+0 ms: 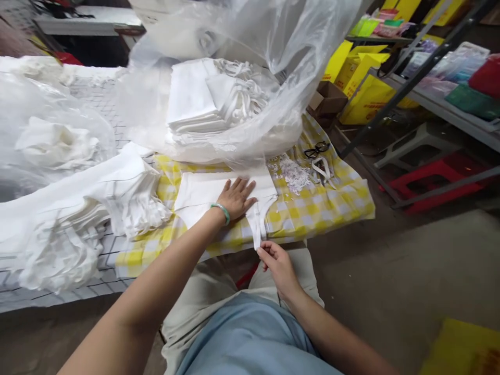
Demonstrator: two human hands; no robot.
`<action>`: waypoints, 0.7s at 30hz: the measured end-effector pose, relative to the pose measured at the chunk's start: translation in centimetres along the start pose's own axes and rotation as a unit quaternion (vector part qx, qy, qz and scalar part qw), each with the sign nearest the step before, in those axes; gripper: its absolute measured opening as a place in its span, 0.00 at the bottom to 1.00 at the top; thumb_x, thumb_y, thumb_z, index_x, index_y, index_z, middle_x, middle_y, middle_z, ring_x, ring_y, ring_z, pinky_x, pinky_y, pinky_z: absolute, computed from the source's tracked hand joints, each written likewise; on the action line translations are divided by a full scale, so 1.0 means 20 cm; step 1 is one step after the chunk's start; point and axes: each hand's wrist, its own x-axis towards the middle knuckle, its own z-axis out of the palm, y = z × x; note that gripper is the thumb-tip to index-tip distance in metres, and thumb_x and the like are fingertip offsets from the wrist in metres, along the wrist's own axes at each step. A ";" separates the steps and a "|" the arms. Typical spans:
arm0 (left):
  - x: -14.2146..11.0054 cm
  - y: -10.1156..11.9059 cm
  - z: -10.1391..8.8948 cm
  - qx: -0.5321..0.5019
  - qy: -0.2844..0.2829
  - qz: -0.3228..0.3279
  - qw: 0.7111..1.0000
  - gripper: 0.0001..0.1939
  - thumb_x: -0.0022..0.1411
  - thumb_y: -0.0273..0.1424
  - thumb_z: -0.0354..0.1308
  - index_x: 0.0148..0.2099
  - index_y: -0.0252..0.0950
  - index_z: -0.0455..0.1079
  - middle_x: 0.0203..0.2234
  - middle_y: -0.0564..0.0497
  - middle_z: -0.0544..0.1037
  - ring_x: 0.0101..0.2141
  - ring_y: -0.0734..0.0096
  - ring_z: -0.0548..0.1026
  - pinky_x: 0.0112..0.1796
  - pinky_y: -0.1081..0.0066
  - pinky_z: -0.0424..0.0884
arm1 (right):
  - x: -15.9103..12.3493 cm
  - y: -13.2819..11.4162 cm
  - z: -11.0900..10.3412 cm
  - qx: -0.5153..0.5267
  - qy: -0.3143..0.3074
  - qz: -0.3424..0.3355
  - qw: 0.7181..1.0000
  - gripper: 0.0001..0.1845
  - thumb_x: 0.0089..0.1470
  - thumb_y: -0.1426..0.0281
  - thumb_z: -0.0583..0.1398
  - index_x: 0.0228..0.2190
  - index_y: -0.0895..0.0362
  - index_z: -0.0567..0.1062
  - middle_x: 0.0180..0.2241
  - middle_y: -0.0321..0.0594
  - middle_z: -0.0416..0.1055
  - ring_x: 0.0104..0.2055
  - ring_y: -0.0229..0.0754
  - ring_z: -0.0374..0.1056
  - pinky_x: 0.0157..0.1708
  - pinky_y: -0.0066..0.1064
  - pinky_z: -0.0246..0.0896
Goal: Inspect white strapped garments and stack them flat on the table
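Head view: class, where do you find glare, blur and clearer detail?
In the head view, pale glare streaks the clear plastic; head view again, the yellow object at lower right looks blurred, while the left hand and right hand look clearer.

You have bright, soft light on the tablecloth [320, 208]; the floor [375, 276] to the right reads dim. Glare streaks the plastic bag [308, 57]. The white cloth [199, 192] nears washout, its folds faint. Wide-angle distortion stretches your outer edges. Blur softens the shelf [461, 112] and the yellow item [461, 338], lower right.
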 end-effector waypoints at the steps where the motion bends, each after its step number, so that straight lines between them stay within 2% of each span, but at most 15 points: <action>1: 0.00 0.01 0.00 -0.003 -0.001 -0.001 1.000 0.33 0.68 0.47 0.39 0.69 0.38 0.49 0.67 0.43 0.49 0.66 0.50 0.47 0.62 0.46 0.43 | -0.02 0.01 -0.01 -0.018 -0.010 -0.005 1.000 0.13 0.42 0.55 0.65 0.27 0.50 0.73 0.24 0.33 0.66 0.21 0.36 0.58 0.20 0.30 0.56; 3: -0.02 0.02 -0.01 -0.017 -0.008 0.000 1.000 0.33 0.67 0.47 0.42 0.69 0.38 0.50 0.67 0.42 0.49 0.66 0.49 0.47 0.62 0.45 0.44 | -0.05 0.02 -0.03 -0.075 0.000 -0.039 0.996 0.12 0.43 0.54 0.63 0.27 0.47 0.72 0.22 0.34 0.65 0.22 0.40 0.61 0.20 0.33 0.58; 4: -0.03 0.02 -0.03 -0.028 -0.005 0.004 1.000 0.32 0.67 0.46 0.43 0.68 0.38 0.51 0.67 0.42 0.50 0.66 0.50 0.47 0.62 0.45 0.45 | -0.06 0.02 -0.04 -0.114 0.029 -0.075 0.990 0.12 0.44 0.54 0.63 0.29 0.47 0.72 0.22 0.35 0.66 0.22 0.42 0.63 0.21 0.35 0.59; 6: -0.08 0.01 -0.09 -0.057 0.010 0.019 0.998 0.30 0.66 0.44 0.47 0.66 0.37 0.56 0.66 0.42 0.55 0.65 0.51 0.50 0.62 0.45 0.48 | -0.05 -0.03 -0.04 -0.192 0.099 -0.180 0.960 0.12 0.45 0.56 0.62 0.32 0.47 0.71 0.25 0.37 0.68 0.25 0.44 0.66 0.24 0.36 0.63; 7: -0.13 -0.01 -0.14 -0.080 0.033 0.030 0.996 0.28 0.66 0.42 0.48 0.64 0.37 0.59 0.64 0.42 0.58 0.65 0.53 0.53 0.62 0.47 0.52 | -0.03 -0.07 -0.01 -0.227 0.108 -0.234 0.939 0.12 0.46 0.57 0.62 0.33 0.47 0.71 0.26 0.38 0.69 0.26 0.44 0.67 0.26 0.37 0.64; 8: -0.20 -0.04 -0.19 -0.107 0.065 0.037 0.991 0.24 0.66 0.41 0.48 0.61 0.38 0.63 0.62 0.43 0.62 0.63 0.56 0.57 0.61 0.51 0.56 | -0.01 -0.13 0.04 -0.260 0.090 -0.282 0.919 0.10 0.47 0.58 0.61 0.34 0.47 0.71 0.28 0.39 0.70 0.28 0.44 0.68 0.28 0.37 0.65; 9: -0.28 -0.08 -0.26 -0.136 0.106 0.036 0.984 0.21 0.67 0.39 0.47 0.59 0.40 0.66 0.60 0.43 0.66 0.60 0.60 0.62 0.59 0.56 0.62 | 0.02 -0.21 0.11 -0.290 0.045 -0.320 0.901 0.08 0.49 0.59 0.60 0.33 0.47 0.72 0.29 0.39 0.71 0.29 0.45 0.68 0.29 0.37 0.66; 11: -0.50 -0.24 -0.41 -0.180 0.218 -0.020 0.959 0.18 0.67 0.37 0.45 0.52 0.43 0.71 0.53 0.44 0.73 0.53 0.64 0.71 0.51 0.63 0.71 | 0.12 -0.37 0.33 -0.335 -0.074 -0.376 0.861 0.07 0.54 0.60 0.57 0.32 0.47 0.73 0.31 0.40 0.73 0.33 0.46 0.70 0.34 0.39 0.66; 13: -0.75 -0.49 -0.55 -0.157 0.344 -0.157 0.912 0.15 0.66 0.36 0.46 0.47 0.41 0.72 0.45 0.45 0.77 0.47 0.63 0.75 0.48 0.62 0.73 | 0.25 -0.50 0.62 -0.359 -0.163 -0.419 0.818 0.10 0.57 0.62 0.54 0.35 0.49 0.73 0.34 0.42 0.73 0.38 0.47 0.70 0.41 0.39 0.65; 14: -0.87 -0.64 -0.61 -0.122 0.399 -0.238 0.877 0.15 0.65 0.35 0.46 0.45 0.38 0.72 0.42 0.44 0.77 0.45 0.62 0.75 0.47 0.61 0.73 | 0.34 -0.55 0.79 -0.369 -0.193 -0.433 0.800 0.11 0.58 0.64 0.52 0.37 0.51 0.73 0.36 0.44 0.73 0.41 0.47 0.69 0.44 0.38 0.64; 15: -0.99 -0.80 -0.67 -0.077 0.419 -0.319 0.847 0.15 0.64 0.33 0.46 0.45 0.35 0.72 0.42 0.42 0.77 0.45 0.61 0.75 0.48 0.61 0.72 | 0.43 -0.59 0.95 -0.379 -0.210 -0.443 0.785 0.12 0.59 0.65 0.51 0.38 0.53 0.73 0.39 0.45 0.73 0.43 0.47 0.69 0.47 0.38 0.63; 16: -1.11 -0.96 -0.71 -0.029 0.414 -0.399 0.817 0.16 0.62 0.30 0.46 0.46 0.32 0.72 0.43 0.39 0.77 0.46 0.58 0.74 0.49 0.60 0.70 | 0.53 -0.61 1.12 -0.400 -0.216 -0.439 0.775 0.13 0.58 0.67 0.51 0.41 0.56 0.73 0.42 0.47 0.73 0.46 0.47 0.68 0.50 0.38 0.61; 18: -1.29 -1.24 -0.75 0.028 0.331 -0.531 0.780 0.17 0.60 0.30 0.48 0.47 0.26 0.71 0.45 0.33 0.75 0.50 0.51 0.72 0.51 0.57 0.67 | 0.71 -0.62 1.41 -0.459 -0.182 -0.402 0.771 0.19 0.57 0.67 0.52 0.48 0.61 0.70 0.49 0.53 0.70 0.53 0.50 0.65 0.55 0.40 0.57; 19: -1.36 -1.34 -0.75 0.034 0.282 -0.574 0.769 0.18 0.60 0.32 0.49 0.47 0.25 0.71 0.45 0.31 0.75 0.50 0.48 0.72 0.51 0.56 0.67 | 0.78 -0.62 1.53 -0.479 -0.163 -0.377 0.775 0.21 0.58 0.66 0.52 0.51 0.63 0.68 0.51 0.55 0.68 0.55 0.51 0.63 0.55 0.40 0.56; 21: -1.43 -1.49 -0.72 0.029 0.207 -0.609 0.765 0.21 0.60 0.37 0.52 0.47 0.25 0.71 0.46 0.29 0.74 0.50 0.45 0.71 0.49 0.56 0.68 | 0.90 -0.62 1.71 -0.506 -0.125 -0.338 0.783 0.24 0.60 0.62 0.51 0.52 0.65 0.66 0.52 0.57 0.67 0.55 0.51 0.63 0.54 0.39 0.56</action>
